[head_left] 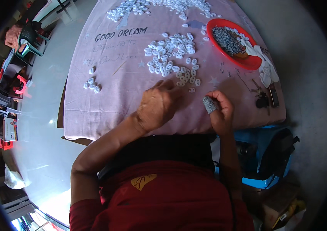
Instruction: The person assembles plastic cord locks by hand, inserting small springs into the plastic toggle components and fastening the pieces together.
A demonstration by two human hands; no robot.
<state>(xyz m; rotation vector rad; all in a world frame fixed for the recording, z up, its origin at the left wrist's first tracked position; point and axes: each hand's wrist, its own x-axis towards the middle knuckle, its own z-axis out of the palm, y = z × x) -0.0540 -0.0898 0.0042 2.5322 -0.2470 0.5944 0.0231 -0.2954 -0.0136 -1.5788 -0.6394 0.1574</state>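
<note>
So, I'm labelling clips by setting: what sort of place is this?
Likely an indoor room used for small handwork, perhaps at home or in a small shop: white pieces spread on a printed cloth, a red tray of metal bits, and chairs off to the left.

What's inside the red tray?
The red tray holds grey metal fasteners, white pieces and something brown. The fasteners and a white cloth hide whatever lies beneath them.
</note>
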